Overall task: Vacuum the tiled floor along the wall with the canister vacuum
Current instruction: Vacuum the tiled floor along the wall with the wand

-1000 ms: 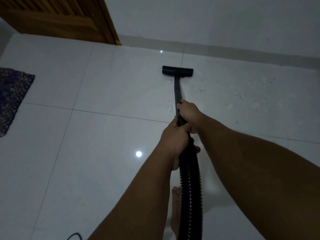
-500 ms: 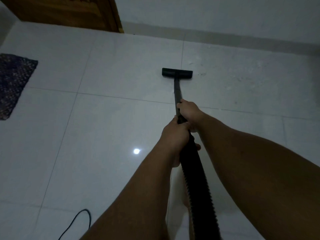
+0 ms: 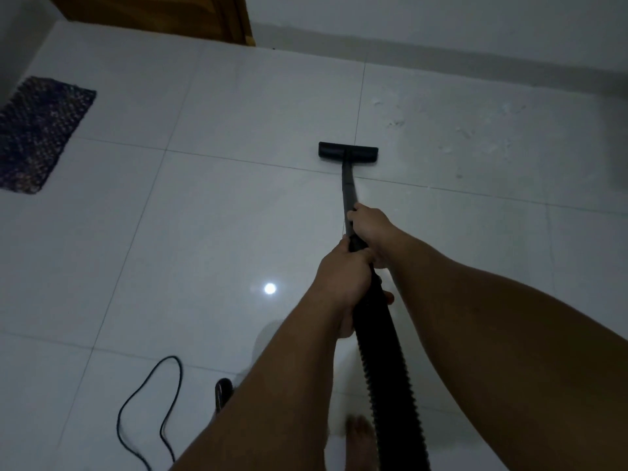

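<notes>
**Black wand held in two fists, nozzle aimed at the wall**

Black plastic fills our grip: our right hand (image 3: 368,229) curls round the wand (image 3: 348,190) farther forward, and our left hand (image 3: 341,283) wraps it just behind, where the ribbed hose (image 3: 384,362) begins. The wand's long axis runs away from us toward the wall (image 3: 441,18), tilted down to one floor nozzle (image 3: 348,153), which lies flat and crosswise on the white tiled floor (image 3: 170,249), well short of the skirting. We count one hose, one wand, one nozzle. Pale debris (image 3: 475,130) speckles the tile to the nozzle's right. One cable (image 3: 163,402) loops at lower left; one dark mat (image 3: 37,134) lies far left by a wooden door (image 3: 204,15).
</notes>
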